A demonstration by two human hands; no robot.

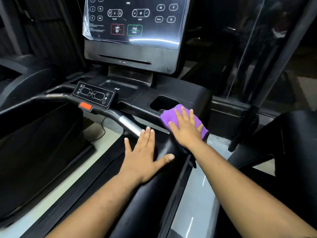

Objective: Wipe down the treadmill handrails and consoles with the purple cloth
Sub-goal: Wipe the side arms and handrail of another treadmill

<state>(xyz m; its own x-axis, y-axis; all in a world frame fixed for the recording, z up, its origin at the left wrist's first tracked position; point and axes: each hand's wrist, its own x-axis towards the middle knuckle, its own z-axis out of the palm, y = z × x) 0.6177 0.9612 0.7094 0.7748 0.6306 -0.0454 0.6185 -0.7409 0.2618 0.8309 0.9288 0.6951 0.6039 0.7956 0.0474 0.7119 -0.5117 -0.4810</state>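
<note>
Both hands lie flat with fingers spread. On the right, the right hand (186, 129) presses the folded purple microfibre cloth (173, 115) onto the top end of the broad black padded side handrail (154, 194), just beside the dark cup-holder recess (163, 103). Nothing is gripped by the left hand (143, 155); it rests palm-down on the same rail, nearer the person. Good wiping here likely means keeping even palm pressure and overlapping strokes along the rail's curve. Beyond lie the silver-sleeved black crossbar (128, 124) and the small black handlebar control panel (93, 96), with the film-covered glossy black upper console (137, 23) above.
</note>
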